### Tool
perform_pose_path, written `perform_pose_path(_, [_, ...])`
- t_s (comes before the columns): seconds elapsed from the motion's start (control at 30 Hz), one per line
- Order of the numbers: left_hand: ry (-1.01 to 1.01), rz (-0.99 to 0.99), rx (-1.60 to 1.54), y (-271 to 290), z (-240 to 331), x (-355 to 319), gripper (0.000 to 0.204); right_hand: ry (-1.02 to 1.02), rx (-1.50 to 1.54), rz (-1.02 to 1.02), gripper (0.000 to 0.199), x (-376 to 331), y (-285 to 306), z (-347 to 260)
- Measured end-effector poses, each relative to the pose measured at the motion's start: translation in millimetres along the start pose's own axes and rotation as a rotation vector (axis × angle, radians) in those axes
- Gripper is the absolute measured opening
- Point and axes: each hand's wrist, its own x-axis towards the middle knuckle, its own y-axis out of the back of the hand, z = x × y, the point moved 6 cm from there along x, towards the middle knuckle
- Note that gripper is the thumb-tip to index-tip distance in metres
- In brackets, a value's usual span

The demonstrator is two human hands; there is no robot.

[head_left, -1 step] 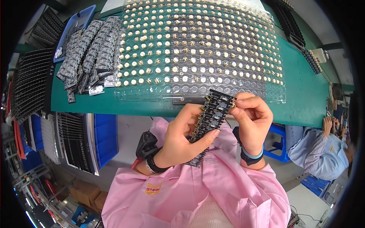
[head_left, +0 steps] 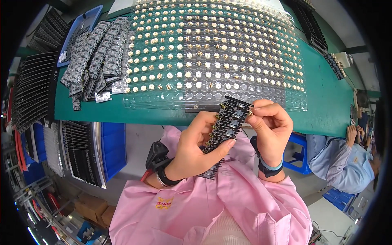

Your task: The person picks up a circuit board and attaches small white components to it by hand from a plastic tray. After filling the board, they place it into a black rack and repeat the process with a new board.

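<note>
A black strip of joined circuit boards (head_left: 232, 121), with small yellowish-green parts along its left edge, is held tilted in front of my body. My left hand (head_left: 196, 153) is closed round its middle, thumb on the face and fingers behind. At the strip's upper right corner, my right hand (head_left: 272, 128) pinches a small pale part (head_left: 250, 113) between thumb and forefinger, against the board's edge; the fingertips partly hide it. Beyond both hands lie clear plastic trays (head_left: 153, 101) with rows of small round cream-white components (head_left: 199, 85); several nearest pockets hold none.
Loose circuit board strips (head_left: 87, 57) are heaped left of the trays on the green table (head_left: 85, 115). Behind them is a blue bin (head_left: 99, 11). Black slotted racks (head_left: 34, 90) stand at far left. At right sits a co-worker in light blue (head_left: 347, 165), near a blue stool (head_left: 301, 153).
</note>
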Motion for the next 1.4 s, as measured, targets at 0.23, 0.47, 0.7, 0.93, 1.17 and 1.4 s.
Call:
perform_pose_path(0.23, [0.147, 0.009, -0.255, 10, -10, -2, 0.035, -0.072, -0.096, 0.021, 0.018, 10, -5, -13])
perform_pose_path(0.47, [0.125, 0.198, -0.459, 40, -11, -5, 0.033, 0.345, -1.229, -0.38, 0.018, 52, -22, -16])
perform_pose_path(0.7, [0.124, 0.211, -0.474, 43, -9, -6, 0.031, 0.259, -1.3, -0.417, 0.016, 57, -19, -7])
perform_pose_path(0.93, [0.123, 0.157, -0.447, 39, -6, -4, 0.03, 0.295, -1.313, -0.401, 0.016, 55, -23, -3])
perform_pose_path(1.17, [0.143, 0.15, -0.425, 35, -8, -4, 0.031, 0.303, -1.3, -0.384, 0.019, 47, -20, -6])
perform_pose_path(1.4, [0.14, 0.131, -0.408, 32, -11, -3, 0.03, 0.326, -1.373, -0.461, 0.023, 54, -14, -10])
